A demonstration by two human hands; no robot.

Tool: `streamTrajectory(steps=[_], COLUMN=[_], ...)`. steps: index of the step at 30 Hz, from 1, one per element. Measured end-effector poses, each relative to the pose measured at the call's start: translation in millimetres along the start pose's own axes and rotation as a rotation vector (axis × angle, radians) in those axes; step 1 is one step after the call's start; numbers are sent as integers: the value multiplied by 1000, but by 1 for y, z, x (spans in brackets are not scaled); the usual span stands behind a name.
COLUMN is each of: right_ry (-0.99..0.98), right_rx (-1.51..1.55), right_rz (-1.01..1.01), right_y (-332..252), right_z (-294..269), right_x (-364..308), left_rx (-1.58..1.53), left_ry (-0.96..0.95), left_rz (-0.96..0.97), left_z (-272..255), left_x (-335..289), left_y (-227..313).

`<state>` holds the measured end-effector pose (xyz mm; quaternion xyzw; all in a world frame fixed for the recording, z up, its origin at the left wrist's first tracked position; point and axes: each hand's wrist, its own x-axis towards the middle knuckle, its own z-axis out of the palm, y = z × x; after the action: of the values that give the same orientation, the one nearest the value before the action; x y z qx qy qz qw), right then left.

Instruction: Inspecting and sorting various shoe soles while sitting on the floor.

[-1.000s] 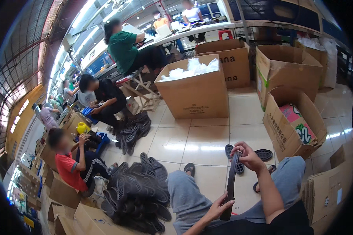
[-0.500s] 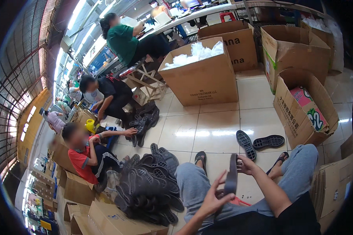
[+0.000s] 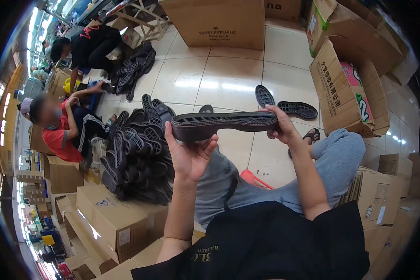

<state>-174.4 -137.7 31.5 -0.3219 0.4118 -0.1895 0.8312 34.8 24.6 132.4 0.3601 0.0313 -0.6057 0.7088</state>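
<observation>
A dark brown shoe sole (image 3: 224,125) with a gridded inside and a stitched rim is held up level in front of my chest. My left hand (image 3: 189,156) grips its left end, thumb on the near wall and fingers at the other side. The right end is pinched between the thumb and fingers of my right hand (image 3: 283,126). Two more soles lie on the tiled floor past my right hand: one upright in view (image 3: 264,96), the other sideways (image 3: 297,110). To my left rises a heap of dark soles (image 3: 137,149).
A person in a red shirt (image 3: 63,140) sits beyond the heap; another in black (image 3: 91,49) bends over a second pile of soles (image 3: 134,70). Cardboard boxes stand ahead (image 3: 219,25), at right (image 3: 345,93) and at lower left (image 3: 121,214). A red stool (image 3: 254,178) shows between my legs.
The sole has turned from upright, edge-on, to lying level across my view, raised closer to me. My left hand has moved up and left with its end. The view has tilted downward.
</observation>
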Motion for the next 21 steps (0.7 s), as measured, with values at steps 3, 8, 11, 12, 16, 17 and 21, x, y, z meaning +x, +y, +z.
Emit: streamTrajectory(steps=[3,8,11,12,16,17,21], right_ry=[-46,-104,-168,-107,-250,-338,-265], right_rx=[21,10,-56,-20,2,21,54], right_rz=[-15,45,-41,-20,-189,-187,-127], right_y=[-10,-15,-12,-13,5,12,17], right_z=[0,12,30,33,40,41,39], right_x=[-7,5,-2,-4,-1,3,26], left_rx=[-45,-193,188,222,297,258,-73], left_ry=[0,-105,-82,-232,-138,-114,52], left_rz=[-4,-28,-13,61,142,180,533], left_z=[-2,-21,-29,-52,-92,-109,-159], left_x=[-2,-4,-24,-27,-48,-57,-83], left_y=[-1,12,24,23,42,49,101])
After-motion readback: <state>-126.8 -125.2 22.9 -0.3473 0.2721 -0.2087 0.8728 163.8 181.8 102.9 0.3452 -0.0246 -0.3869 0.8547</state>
